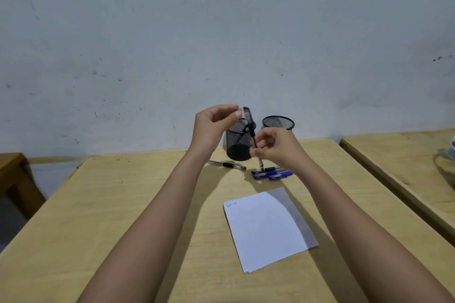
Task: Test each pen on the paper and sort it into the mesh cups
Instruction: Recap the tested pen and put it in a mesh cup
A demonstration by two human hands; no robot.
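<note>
My right hand grips a black pen by its lower barrel and holds it nearly upright above the table. My left hand is raised beside it, with thumb and forefinger pinching at the pen's blurred upper end. Behind the hands stand two black mesh cups: the left cup has a pen inside, and the right cup looks empty. A white paper with a small scribble at its top left corner lies on the wooden table. Several blue pens and one loose black pen lie near the cups.
A grey wall stands close behind the cups. A second wooden table sits to the right across a narrow gap. A dark wooden piece of furniture is at the far left.
</note>
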